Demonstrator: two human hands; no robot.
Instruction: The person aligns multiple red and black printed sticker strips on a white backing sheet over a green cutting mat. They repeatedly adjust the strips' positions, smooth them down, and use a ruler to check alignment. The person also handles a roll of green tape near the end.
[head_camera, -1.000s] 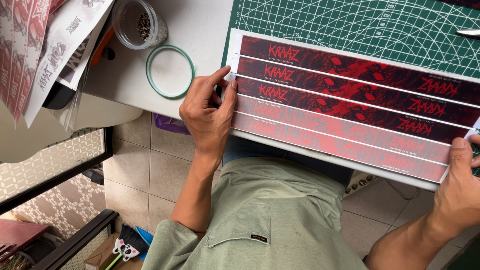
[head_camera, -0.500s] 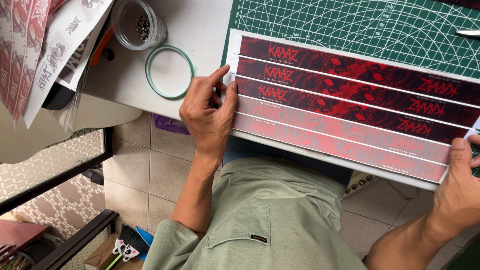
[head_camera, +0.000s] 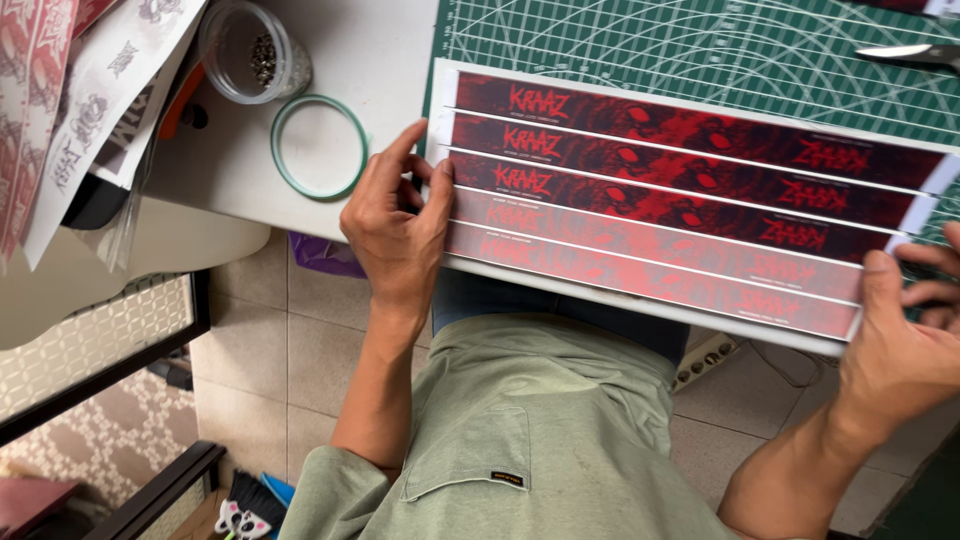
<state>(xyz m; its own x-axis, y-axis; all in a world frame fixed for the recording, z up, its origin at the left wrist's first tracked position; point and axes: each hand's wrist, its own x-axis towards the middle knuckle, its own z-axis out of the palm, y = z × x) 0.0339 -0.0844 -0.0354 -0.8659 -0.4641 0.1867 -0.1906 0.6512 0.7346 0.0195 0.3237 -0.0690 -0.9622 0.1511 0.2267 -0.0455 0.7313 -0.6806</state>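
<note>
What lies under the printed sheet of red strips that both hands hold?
Under the printed sheet shows a green cutting mat with white grid lines, on a white table. The mat beneath the sheet is covered.

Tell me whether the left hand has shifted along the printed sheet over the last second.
No. The left hand stays at the red printed sheet's left end, same gap from the green ring.

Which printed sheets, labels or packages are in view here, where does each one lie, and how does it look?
Printed sheet: on the green cutting mat, held at its ends by the left hand and right hand; long white rectangle with five dark red and black strips.
Printed paper sheets: top left corner, overlapping; white with red and grey designs.
No screens or signs show.
</note>
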